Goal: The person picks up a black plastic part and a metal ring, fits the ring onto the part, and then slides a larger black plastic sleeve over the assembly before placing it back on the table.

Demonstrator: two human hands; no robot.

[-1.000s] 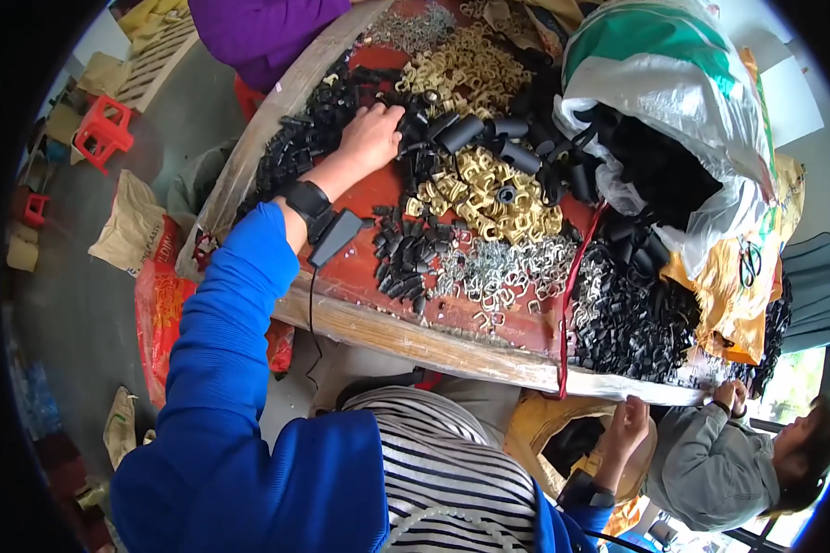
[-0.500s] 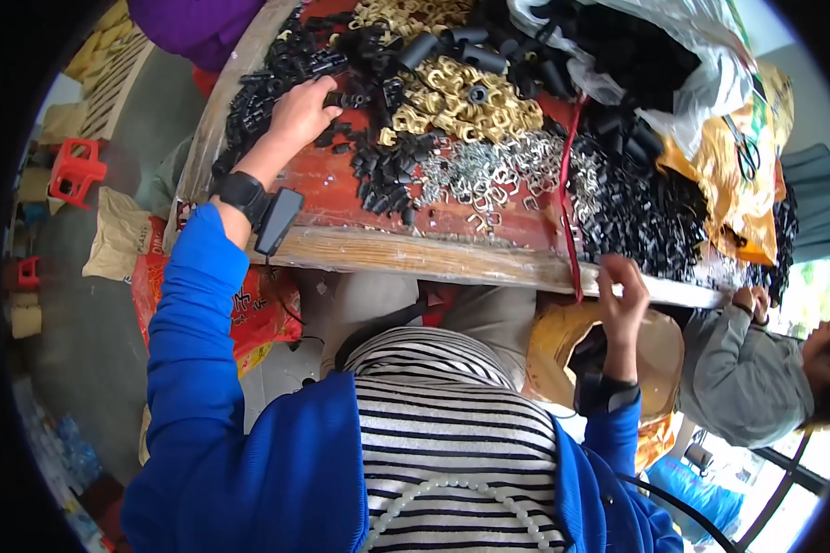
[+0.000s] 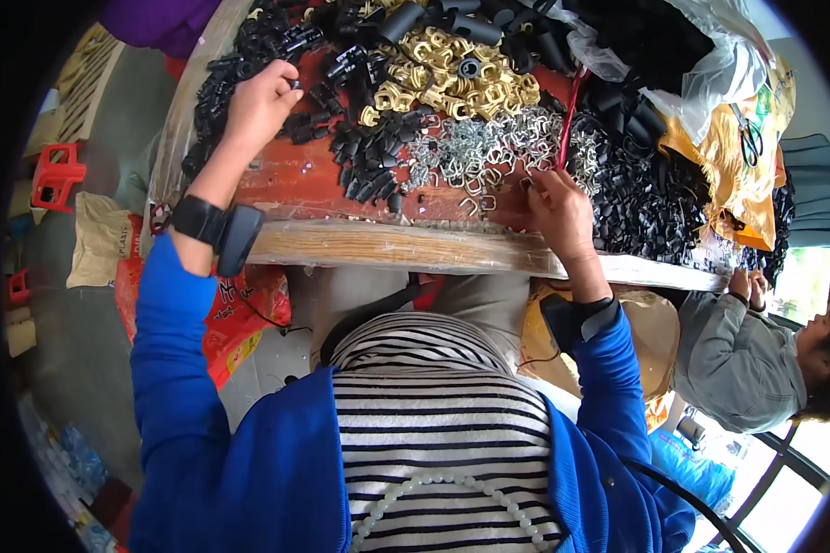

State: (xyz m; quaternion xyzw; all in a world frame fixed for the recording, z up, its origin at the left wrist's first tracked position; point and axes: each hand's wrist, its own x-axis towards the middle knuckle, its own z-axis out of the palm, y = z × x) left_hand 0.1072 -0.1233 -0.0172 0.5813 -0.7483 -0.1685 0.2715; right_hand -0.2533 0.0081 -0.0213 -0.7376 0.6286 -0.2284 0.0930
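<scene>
Over the left part of the red tabletop, my left hand [image 3: 260,103] is closed with its fingertips pinched together. A small dark bit shows at the fingertips, too little to name; loose black plastic parts [image 3: 214,111] lie close beside it. My right hand [image 3: 563,217] reaches over the table's near edge to the pile of silver metal clips [image 3: 489,152]. Its fingers are bent and drawn together at the right side of that pile, and what they hold, if anything, is hidden. Between the hands lie small black pieces [image 3: 369,157] and a heap of gold-coloured clamp-like parts [image 3: 433,74].
A red strap [image 3: 572,115] runs across the piles beside my right hand. Many small black pieces [image 3: 650,203] cover the right side, next to a yellow sack [image 3: 761,207] with scissors [image 3: 750,136]. The wooden table edge [image 3: 387,244] is nearest me. Another person [image 3: 747,359] sits at right.
My left hand has moved left, away from the black tubular part it was at. My right hand has risen from below the table edge up to the silver clips. The view has shifted slightly.
</scene>
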